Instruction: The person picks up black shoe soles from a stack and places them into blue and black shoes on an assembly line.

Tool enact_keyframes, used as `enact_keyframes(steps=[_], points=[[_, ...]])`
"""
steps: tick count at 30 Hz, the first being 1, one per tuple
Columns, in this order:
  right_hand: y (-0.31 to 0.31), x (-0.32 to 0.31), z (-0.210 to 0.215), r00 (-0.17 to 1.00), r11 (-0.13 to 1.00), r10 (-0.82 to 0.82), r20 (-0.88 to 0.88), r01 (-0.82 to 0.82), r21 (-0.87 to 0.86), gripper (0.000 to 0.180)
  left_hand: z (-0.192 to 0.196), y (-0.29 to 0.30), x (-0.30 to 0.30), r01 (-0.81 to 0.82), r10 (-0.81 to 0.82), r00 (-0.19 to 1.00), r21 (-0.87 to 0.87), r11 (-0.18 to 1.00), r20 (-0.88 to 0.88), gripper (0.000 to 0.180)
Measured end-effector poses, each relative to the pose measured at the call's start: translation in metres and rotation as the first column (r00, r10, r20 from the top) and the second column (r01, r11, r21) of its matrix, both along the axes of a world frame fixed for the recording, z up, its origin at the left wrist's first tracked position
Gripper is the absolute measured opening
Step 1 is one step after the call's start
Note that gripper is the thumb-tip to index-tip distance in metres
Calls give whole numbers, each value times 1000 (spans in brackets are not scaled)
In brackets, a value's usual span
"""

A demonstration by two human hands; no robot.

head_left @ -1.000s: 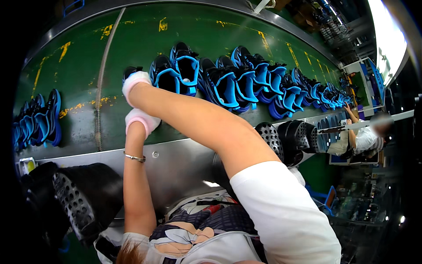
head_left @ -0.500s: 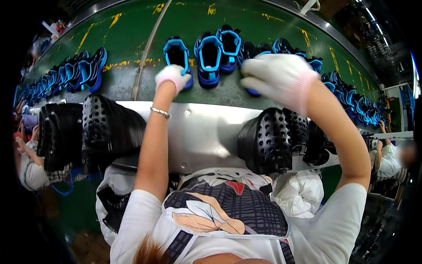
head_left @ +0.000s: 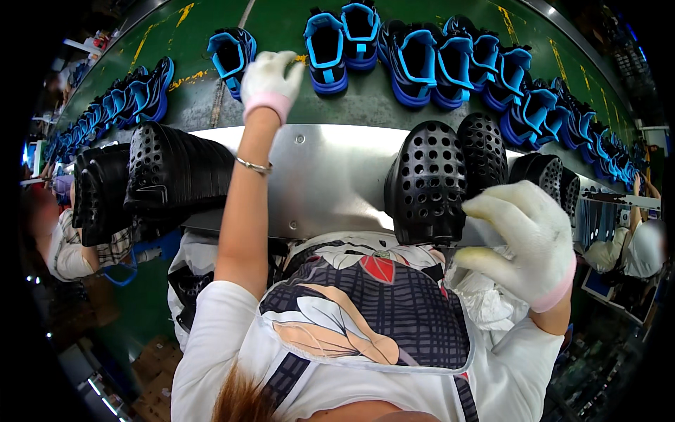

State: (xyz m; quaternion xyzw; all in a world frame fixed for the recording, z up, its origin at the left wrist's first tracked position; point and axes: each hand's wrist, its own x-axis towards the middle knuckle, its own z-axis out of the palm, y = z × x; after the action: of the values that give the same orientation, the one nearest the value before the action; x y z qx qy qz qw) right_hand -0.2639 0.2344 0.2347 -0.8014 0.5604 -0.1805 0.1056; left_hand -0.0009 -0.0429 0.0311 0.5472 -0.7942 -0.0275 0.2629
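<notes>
My left hand [head_left: 271, 83], in a white glove with a pink cuff, reaches over the near edge of the green surface. Its fingers are apart, close beside the right side of a black and blue shoe [head_left: 230, 60]; whether it touches the shoe I cannot tell. My right hand [head_left: 524, 239], gloved alike, hovers at the right with thumb and fingers spread and curved. Its fingertips are near a black, perforated, sole-shaped piece [head_left: 425, 176] standing on a metal ledge [head_left: 323, 169]. Two more shoes [head_left: 326, 53] [head_left: 361, 35] stand right of my left hand.
Rows of similar shoes [head_left: 418, 63] [head_left: 144, 95] line the green surface [head_left: 281, 21] on both sides. A stack of black perforated pieces [head_left: 172, 172] stands at the left of the ledge. White plastic bags [head_left: 489, 302] hang below. Other people [head_left: 643, 250] sit at both far sides.
My right hand has drawn back from the shoes toward me, beside the black pieces. The left shoe sits farther left, away from the middle pair. The view has also shifted.
</notes>
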Motion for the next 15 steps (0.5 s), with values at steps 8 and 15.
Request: enact_keyframes(steps=[8, 15], points=[[1, 10, -14, 992, 994, 71, -103, -79, -76, 45, -7, 57, -21, 176, -154, 978, 159, 971, -143, 26], [-5, 18, 17, 994, 982, 89, -64, -98, -163, 47, 33, 84, -17, 355, -104, 848, 413, 838, -519, 34]])
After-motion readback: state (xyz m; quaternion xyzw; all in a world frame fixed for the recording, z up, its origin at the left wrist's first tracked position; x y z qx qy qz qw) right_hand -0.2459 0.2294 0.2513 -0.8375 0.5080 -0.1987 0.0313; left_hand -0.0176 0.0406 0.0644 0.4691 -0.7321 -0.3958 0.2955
